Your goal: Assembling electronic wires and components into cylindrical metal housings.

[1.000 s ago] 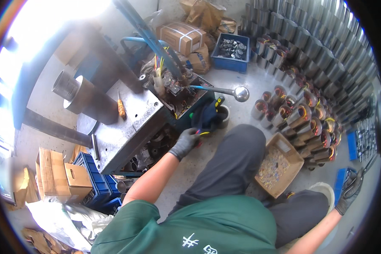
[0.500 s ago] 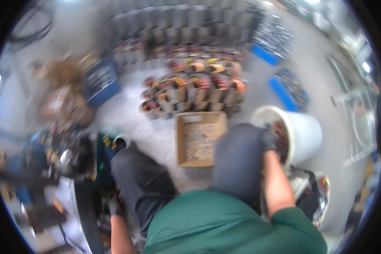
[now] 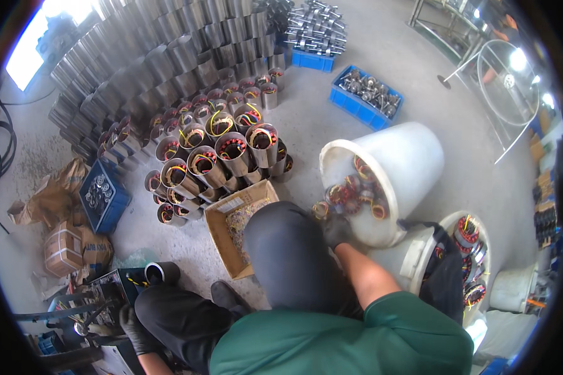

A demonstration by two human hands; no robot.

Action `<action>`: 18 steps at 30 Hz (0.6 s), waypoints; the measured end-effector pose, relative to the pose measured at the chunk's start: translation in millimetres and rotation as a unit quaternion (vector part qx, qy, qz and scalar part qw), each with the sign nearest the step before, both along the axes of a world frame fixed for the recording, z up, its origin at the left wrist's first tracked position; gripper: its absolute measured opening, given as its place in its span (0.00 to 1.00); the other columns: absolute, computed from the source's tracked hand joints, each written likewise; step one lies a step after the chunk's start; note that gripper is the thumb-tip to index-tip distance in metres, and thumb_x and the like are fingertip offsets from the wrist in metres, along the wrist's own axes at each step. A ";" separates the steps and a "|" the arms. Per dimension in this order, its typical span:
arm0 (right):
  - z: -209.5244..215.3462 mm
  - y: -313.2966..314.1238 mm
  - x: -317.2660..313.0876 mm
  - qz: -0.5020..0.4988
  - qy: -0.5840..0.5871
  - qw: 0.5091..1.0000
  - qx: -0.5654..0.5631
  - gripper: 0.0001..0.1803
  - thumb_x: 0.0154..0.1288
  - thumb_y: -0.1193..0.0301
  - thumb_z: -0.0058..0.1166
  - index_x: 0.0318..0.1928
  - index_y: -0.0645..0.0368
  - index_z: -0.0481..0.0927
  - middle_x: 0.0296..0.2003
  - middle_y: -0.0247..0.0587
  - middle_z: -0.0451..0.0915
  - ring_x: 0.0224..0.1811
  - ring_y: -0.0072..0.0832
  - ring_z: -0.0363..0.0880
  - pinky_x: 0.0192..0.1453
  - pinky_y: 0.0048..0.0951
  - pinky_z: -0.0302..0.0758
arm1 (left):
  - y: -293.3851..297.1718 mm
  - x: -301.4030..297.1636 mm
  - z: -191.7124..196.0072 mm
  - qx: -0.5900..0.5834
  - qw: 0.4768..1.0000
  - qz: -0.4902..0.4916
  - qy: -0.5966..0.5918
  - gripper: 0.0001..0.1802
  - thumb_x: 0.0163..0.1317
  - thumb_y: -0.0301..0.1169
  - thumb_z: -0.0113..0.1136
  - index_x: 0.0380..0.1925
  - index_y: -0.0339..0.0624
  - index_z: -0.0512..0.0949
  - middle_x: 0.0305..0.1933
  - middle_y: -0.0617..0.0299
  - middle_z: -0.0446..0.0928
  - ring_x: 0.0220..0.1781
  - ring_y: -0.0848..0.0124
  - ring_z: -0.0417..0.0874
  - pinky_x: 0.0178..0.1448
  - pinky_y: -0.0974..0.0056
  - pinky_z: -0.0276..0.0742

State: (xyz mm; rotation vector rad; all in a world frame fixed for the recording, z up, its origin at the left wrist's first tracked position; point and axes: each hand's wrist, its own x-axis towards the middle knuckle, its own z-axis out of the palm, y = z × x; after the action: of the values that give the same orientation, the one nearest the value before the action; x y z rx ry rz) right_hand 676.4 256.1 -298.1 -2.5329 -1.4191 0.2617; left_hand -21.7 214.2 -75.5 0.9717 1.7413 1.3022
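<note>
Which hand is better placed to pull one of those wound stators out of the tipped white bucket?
The right hand, probably. It is gloved and already at the mouth of the tipped white bucket, beside the wound stators. The left hand is far off, low by the machine at the person's left.

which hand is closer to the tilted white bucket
Right. The right hand, gloved, reaches at the mouth of the tilted white bucket; the left hand is far off by the machine at the lower left.
</note>
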 end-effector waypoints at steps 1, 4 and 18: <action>-5.7 3.7 0.2 -0.006 -0.040 0.999 0.016 0.17 0.61 0.60 0.52 0.48 0.52 0.78 0.39 0.51 0.81 0.44 0.48 0.78 0.53 0.48 0.72 | 11.3 -12.5 10.9 0.026 0.999 -0.013 0.027 0.09 0.65 0.29 0.60 0.44 0.41 0.79 0.39 0.63 0.79 0.37 0.74 0.76 0.41 0.68 0.74; 32.4 13.4 -3.6 0.026 -0.077 0.987 0.140 0.16 0.62 0.62 0.51 0.48 0.54 0.78 0.39 0.50 0.80 0.44 0.48 0.77 0.56 0.47 0.71 | 43.9 -7.9 48.3 0.114 0.992 0.009 -0.056 0.09 0.65 0.31 0.61 0.43 0.41 0.79 0.36 0.65 0.77 0.35 0.75 0.75 0.39 0.68 0.72; 82.1 -10.7 -9.4 -0.104 0.059 0.986 -0.119 0.22 0.59 0.55 0.56 0.50 0.52 0.77 0.45 0.52 0.83 0.49 0.50 0.82 0.54 0.47 0.75 | 163.1 239.1 102.6 0.114 0.952 -0.182 -0.217 0.11 0.63 0.33 0.61 0.43 0.42 0.79 0.35 0.64 0.80 0.31 0.75 0.78 0.36 0.71 0.73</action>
State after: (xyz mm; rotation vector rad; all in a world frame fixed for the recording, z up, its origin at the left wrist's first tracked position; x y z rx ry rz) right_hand 667.0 245.4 -215.9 -2.7756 -1.1280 0.5627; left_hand 217.4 377.2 27.1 0.9867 1.0391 1.3622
